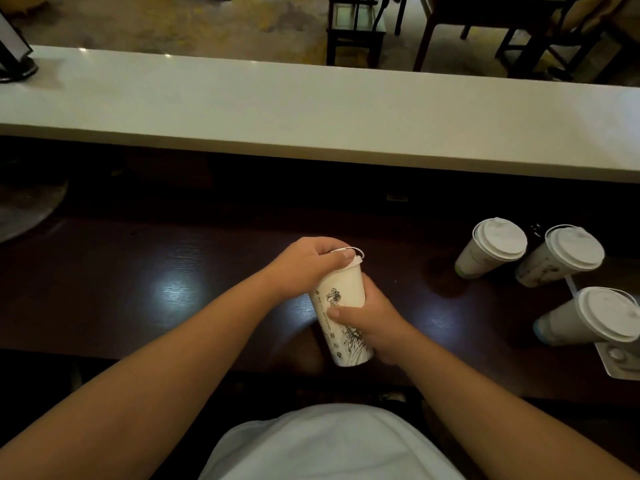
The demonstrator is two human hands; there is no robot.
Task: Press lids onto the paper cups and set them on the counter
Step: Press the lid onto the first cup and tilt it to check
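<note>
A tall white paper cup [341, 306] with black line drawings stands at the middle of the dark wooden counter [138, 292]. My right hand [370, 323] grips its side, thumb across the front. My left hand [306, 263] lies curled over the white lid [353, 256] on the cup's rim, thumb along the lid's edge. Three lidded white cups stand to the right: one [490, 249] at the back, another [557, 258] beside it, and a third [588, 318] nearer.
A long pale raised countertop [311, 112] runs across behind the dark counter. A small tray [620, 358] sits at the right edge by the nearest lidded cup. A dark stand [14, 53] rests at the far left. Chairs [356, 26] stand beyond.
</note>
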